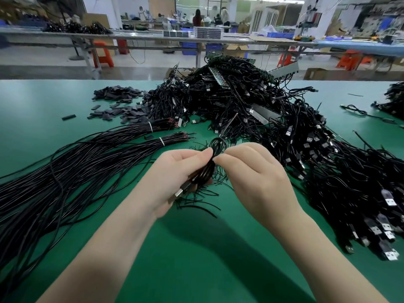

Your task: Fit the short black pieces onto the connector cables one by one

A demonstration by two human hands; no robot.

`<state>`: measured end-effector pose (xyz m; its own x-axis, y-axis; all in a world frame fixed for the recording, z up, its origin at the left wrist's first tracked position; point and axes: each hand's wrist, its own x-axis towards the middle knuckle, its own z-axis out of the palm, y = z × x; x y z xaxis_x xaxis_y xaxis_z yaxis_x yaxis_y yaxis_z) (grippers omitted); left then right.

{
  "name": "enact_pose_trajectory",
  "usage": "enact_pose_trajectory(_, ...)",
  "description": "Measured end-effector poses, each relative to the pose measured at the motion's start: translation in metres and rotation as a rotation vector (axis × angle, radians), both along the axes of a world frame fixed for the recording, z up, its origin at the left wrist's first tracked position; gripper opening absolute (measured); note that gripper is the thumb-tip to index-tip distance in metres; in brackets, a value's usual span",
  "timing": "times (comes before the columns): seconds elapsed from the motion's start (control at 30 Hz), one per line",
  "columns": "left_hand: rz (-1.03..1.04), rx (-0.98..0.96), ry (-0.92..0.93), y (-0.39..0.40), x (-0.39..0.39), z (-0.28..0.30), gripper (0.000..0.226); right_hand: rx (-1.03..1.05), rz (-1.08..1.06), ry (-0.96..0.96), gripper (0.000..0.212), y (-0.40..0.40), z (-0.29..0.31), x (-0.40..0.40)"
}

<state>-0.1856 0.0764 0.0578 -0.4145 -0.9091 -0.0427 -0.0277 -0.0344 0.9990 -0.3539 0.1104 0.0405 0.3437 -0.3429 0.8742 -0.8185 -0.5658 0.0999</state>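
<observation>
Across the far tabletop (65, 99) sprawls a cable heap (251, 106), short black pieces (118, 106) far left; nearer, the left hand (175, 180) grips a coiled connector cable (207, 169) while the right hand (255, 178) pinches it.

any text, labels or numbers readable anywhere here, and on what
None can be read.
USB plugs in the cable pile: pale faces, no legible marking.
Green circuit boards on the heap: any print too small.
Coiled cable held by both hands: no label.
Background benches and boxes: blurred.
</observation>
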Motion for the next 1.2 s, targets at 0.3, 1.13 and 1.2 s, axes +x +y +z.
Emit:
enact_pose_trajectory(0.3,-0.120,-0.269,-0.037,0.002,0.003,0.002,0.025,0.284,0.138,-0.376,0.021,0.002,0.008,0.004)
enact_pose_trajectory(1.13,-0.320,0.110,0.141,-0.001,0.010,0.001,0.046,1.288,0.838,-1.049,0.018,-0.002,-0.005,0.002)
enact_pose_trajectory(1.2,-0.321,0.167,0.124,-0.001,0.010,0.001,0.055,1.259,0.744,-1.002,0.019,-0.002,-0.007,0.000)
